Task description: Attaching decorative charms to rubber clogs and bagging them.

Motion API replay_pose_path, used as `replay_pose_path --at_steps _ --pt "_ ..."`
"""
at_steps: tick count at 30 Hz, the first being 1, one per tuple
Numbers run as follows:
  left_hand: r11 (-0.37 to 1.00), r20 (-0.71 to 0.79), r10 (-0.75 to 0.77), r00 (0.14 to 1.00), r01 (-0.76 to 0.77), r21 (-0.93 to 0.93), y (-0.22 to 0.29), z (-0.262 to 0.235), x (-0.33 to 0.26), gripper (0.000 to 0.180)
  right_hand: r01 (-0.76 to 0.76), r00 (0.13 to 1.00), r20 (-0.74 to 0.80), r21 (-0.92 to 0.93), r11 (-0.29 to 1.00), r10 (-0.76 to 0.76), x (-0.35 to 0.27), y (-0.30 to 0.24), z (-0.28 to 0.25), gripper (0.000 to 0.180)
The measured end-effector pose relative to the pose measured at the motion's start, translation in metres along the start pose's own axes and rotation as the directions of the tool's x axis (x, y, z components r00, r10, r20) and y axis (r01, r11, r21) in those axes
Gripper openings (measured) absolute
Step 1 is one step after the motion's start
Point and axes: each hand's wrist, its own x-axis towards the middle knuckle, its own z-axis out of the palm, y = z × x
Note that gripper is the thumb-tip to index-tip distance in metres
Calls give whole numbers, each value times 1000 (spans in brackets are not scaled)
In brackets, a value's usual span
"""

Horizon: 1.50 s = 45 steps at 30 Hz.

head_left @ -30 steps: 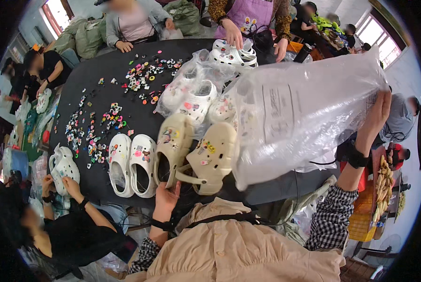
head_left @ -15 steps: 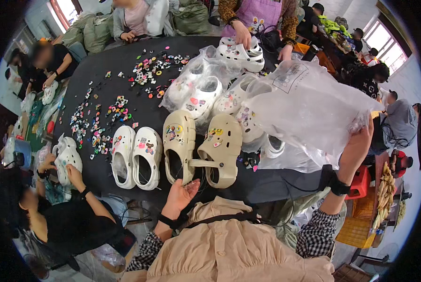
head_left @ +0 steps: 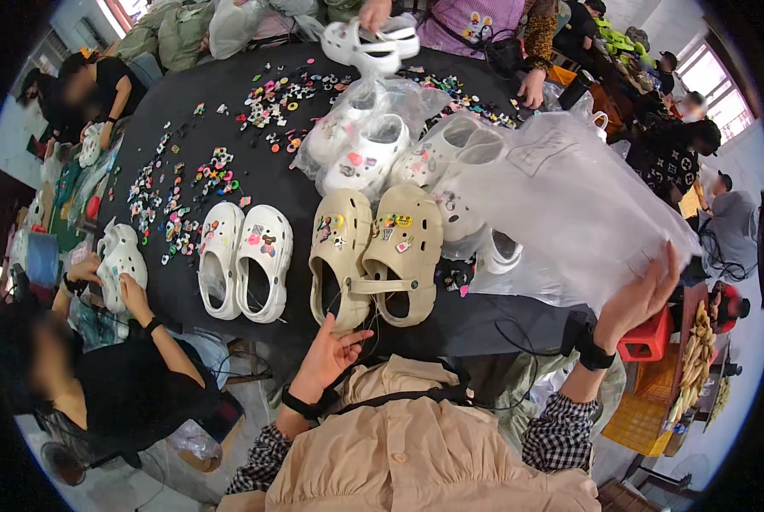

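Two beige clogs with colourful charms stand side by side at the table's near edge, the left clog (head_left: 341, 243) and the right clog (head_left: 405, 243). My left hand (head_left: 329, 357) is palm up, fingers apart, with one digit touching the left clog's heel. Thin clear threads show beside its fingers. My right hand (head_left: 642, 294) pinches the near right edge of a large frosted plastic bag (head_left: 583, 205), which spreads over white clogs. To the left lies a white pair, one clog (head_left: 220, 264) beside the other (head_left: 265, 264), both with charms.
Loose charms (head_left: 215, 175) are scattered over the black tabletop (head_left: 164, 299). White clogs in clear plastic (head_left: 369, 158) lie at the middle. Across the table a person's hand (head_left: 373, 15) holds white clogs (head_left: 369, 47). At left another person handles a white clog (head_left: 122, 264). A red stool (head_left: 647, 337) stands at right.
The beige clogs have come upright and close together, shifted slightly right. My right hand has moved down and a little left with the bag's edge. Across the table, white clogs have moved left and away.
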Motion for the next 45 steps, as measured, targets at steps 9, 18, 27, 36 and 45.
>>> replay_pose_path --at_steps 9,18,27,36,45 --pt "992 97 -14 995 26 -119 -17 -9 -1 32 522 627 746 -190 832 -224 -86 -9 43 40" --pt "993 33 76 997 -72 -98 0 0 -21 26 396 169 964 127 909 -208 -210 17 94 59" --pt "985 43 172 984 -173 26 1 -12 -25 25 393 202 979 -111 913 32 -229 20 118 36" --pt "959 -3 233 973 -229 169 -2 4 -26 27 394 114 968 163 905 -224 -253 63 74 39" --pt "658 -114 570 814 -369 656 12 -3 -58 33 63 335 939 -99 993 73 -164 13 48 38"
